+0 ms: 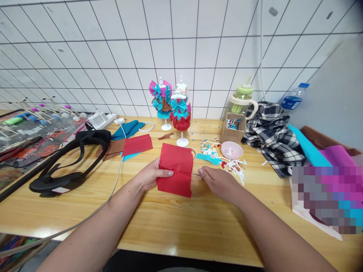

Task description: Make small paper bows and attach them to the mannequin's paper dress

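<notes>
A red sheet point(176, 185), creased across its middle, is held up over the wooden table. My left hand point(154, 174) grips its left edge, thumb on the front and fingers behind. My right hand point(214, 179) is closed just right of the sheet, pinching a thin dark item that reaches the sheet's right edge; what it is exactly is too small to tell. Beyond the sheet stand two small white dress forms, one with a blue and red pleated outfit point(180, 113), the other with pink, blue and brown pieces point(163, 99).
White and blue scraps point(210, 149), a pink dish point(231, 150), a cardboard box point(233, 132) and a checked cloth point(276, 132) lie right. At left are a black headset point(61, 185), another red sheet point(138, 146) and a cable point(115, 185).
</notes>
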Tool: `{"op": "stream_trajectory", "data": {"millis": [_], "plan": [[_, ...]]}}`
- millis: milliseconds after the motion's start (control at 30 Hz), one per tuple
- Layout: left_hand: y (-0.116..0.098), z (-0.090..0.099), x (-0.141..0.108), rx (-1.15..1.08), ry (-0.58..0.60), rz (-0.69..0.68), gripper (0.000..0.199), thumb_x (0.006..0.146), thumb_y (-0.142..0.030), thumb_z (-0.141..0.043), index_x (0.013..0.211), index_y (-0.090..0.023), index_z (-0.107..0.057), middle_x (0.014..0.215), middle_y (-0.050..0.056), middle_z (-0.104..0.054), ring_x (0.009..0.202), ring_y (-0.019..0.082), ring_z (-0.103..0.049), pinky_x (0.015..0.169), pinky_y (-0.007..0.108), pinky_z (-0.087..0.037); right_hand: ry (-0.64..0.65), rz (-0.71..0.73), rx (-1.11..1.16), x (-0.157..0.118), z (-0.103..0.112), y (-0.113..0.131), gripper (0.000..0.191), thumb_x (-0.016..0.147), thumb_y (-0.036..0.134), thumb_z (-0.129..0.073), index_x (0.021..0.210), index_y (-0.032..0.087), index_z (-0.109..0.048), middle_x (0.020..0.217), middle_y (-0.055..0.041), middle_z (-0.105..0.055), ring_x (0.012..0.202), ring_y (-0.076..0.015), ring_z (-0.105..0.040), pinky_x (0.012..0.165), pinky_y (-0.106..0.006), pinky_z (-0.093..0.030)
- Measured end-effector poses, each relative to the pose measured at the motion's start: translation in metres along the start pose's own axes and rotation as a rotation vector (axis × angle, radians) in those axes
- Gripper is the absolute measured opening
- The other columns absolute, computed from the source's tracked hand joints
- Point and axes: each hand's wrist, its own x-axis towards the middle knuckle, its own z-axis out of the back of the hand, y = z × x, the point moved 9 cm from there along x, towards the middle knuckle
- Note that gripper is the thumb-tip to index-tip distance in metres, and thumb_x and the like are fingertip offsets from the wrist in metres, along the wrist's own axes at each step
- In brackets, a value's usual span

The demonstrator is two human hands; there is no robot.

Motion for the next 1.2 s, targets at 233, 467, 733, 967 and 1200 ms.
{"op": "stream_trajectory", "data": {"millis": [233,467,733,967,1200], "plan": [[-0.001,-0.004,0.000,-0.013,0.035,-0.007,0.048,0.066,-0.003,-0.073,0.112,-0.016,-0.064,0.106,0.009,-0.072,0.092,0.024,-0.068,0.084,0.035,-0.054,0.037,0.068,0.051,0.001,-0.008,0.007,0.038,0.097,0.046,-0.022,0.082,0.023,-0.049,0.081,-0.0034,-0.063,0.077,-0.0193,-0.057,0.063,-0.028,-0.031],[-0.003,-0.009,-0.002,-0.025,0.081,-0.019,0.047,0.066,-0.002,-0.073,0.111,-0.015,-0.064,0.105,0.009,-0.072,0.090,0.022,-0.069,0.080,0.032,-0.055,0.037,0.050,0.008,-0.001,-0.005,0.007,0.040,0.097,0.047,-0.020,0.080,0.022,-0.047,0.079,-0.0026,-0.062,0.075,-0.0179,-0.056,0.063,-0.026,-0.032],[-0.003,-0.009,-0.002,0.001,0.074,-0.030,0.046,0.068,-0.001,-0.072,0.111,-0.016,-0.064,0.104,0.008,-0.072,0.088,0.020,-0.069,0.081,0.030,-0.055,0.072,0.098,0.016,-0.002,-0.007,0.011,0.041,0.097,0.049,-0.019,0.083,0.023,-0.048,0.082,-0.0021,-0.063,0.077,-0.0177,-0.057,0.065,-0.026,-0.033],[-0.003,-0.009,-0.001,0.025,0.075,-0.032,0.048,0.067,-0.003,-0.073,0.112,-0.016,-0.063,0.104,0.008,-0.072,0.089,0.021,-0.069,0.082,0.032,-0.054,0.059,0.110,0.014,-0.001,-0.012,0.012,0.041,0.097,0.049,-0.019,0.084,0.022,-0.047,0.079,-0.0027,-0.062,0.076,-0.0173,-0.057,0.064,-0.025,-0.033],[-0.001,-0.008,-0.001,0.050,0.077,-0.029,0.053,0.067,-0.004,-0.074,0.117,-0.016,-0.061,0.104,0.009,-0.072,0.090,0.021,-0.069,0.084,0.032,-0.053,0.053,0.150,0.028,-0.003,-0.009,0.015,0.040,0.097,0.048,-0.021,0.085,0.023,-0.049,0.079,-0.0019,-0.062,0.076,-0.0169,-0.057,0.064,-0.025,-0.033]]}}
